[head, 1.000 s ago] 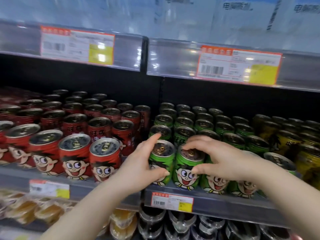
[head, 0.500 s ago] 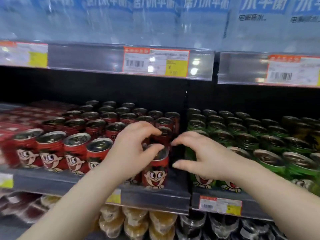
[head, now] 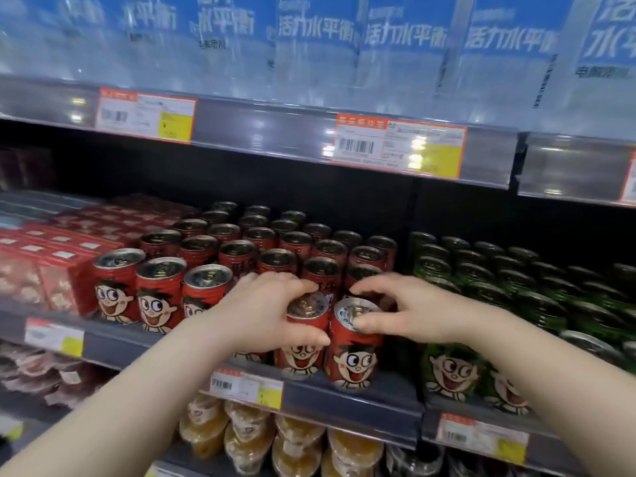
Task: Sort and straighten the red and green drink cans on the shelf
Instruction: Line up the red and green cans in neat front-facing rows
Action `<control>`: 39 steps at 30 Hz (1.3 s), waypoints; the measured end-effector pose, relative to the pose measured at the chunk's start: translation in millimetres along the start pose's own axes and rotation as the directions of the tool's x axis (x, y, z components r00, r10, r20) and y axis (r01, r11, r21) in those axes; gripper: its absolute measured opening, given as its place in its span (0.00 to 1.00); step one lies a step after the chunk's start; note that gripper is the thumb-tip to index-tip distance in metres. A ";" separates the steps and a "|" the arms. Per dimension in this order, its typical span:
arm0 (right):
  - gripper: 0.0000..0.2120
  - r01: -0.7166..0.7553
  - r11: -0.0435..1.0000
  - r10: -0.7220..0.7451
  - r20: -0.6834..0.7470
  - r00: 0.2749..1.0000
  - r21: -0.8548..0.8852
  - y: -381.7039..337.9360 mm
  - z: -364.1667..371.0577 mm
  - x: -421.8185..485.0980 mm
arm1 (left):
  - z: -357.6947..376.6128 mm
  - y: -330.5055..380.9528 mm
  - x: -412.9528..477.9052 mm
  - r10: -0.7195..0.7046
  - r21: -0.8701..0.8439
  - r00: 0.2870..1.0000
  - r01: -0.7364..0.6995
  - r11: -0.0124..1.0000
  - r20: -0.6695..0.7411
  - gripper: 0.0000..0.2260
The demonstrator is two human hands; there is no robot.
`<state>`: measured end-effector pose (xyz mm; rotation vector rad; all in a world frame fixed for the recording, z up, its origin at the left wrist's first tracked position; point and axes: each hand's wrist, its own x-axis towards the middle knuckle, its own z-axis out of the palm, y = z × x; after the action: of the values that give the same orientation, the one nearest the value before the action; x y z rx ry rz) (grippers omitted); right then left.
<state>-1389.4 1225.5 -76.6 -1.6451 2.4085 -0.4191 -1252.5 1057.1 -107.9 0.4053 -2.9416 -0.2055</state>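
Store shelving is filling the whole view, and the middle shelf (head: 347,399) is carrying the drinks. Red cans (head: 237,251) are standing upright in rows in its left bay, running from the front edge back into the dark, with silver lids facing up and a cartoon face showing on the front ones. Green cans (head: 481,270) are standing in rows of their own in the bay to the right, just across a dark upright divider. Red cartons (head: 58,256) are lying stacked at the far left of the same shelf, right beside the red rows.

The left hand (head: 261,315) is gripping a front red can (head: 303,356) at the shelf's front edge, its fingers (head: 292,282) curling over the lid and the thumb lying across the can's face. The right hand (head: 413,311) is working on the neighbouring red can (head: 354,359), which is standing last in the front row and touching the first. Its thumb is pressing on the lid while the fingers (head: 375,285) are arching over the far rim, seemingly pinching the top, though the contact behind is hard to see.

An upper shelf (head: 258,132) is holding clear wrapped packs (head: 406,39) with blue labels, and a price tag (head: 399,148) is sitting on its front strip. Below the cans, a lower shelf is holding clear cups (head: 247,438) with amber-yellow contents.
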 end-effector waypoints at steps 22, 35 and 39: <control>0.31 -0.097 0.955 0.095 -0.023 0.995 -0.281 18.1 8.1 97.0 | -22.0 -37.7 78.6 -0.288 0.184 0.952 0.266 0.946 0.105 0.34; 0.31 -0.221 0.970 0.228 0.068 0.971 -0.097 3.0 4.8 100.5 | -34.8 -63.7 85.7 -0.050 0.064 0.978 0.038 0.997 0.200 0.32; 0.31 -0.258 0.963 0.265 0.098 0.959 -0.075 -2.3 1.6 99.9 | -30.7 -71.9 88.5 0.005 0.000 0.982 -0.006 1.000 0.189 0.30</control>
<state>-1423.2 1131.5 -77.4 -1.3067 2.5331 -0.2085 -1312.7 960.4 -76.5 0.3983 -3.1280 -0.2560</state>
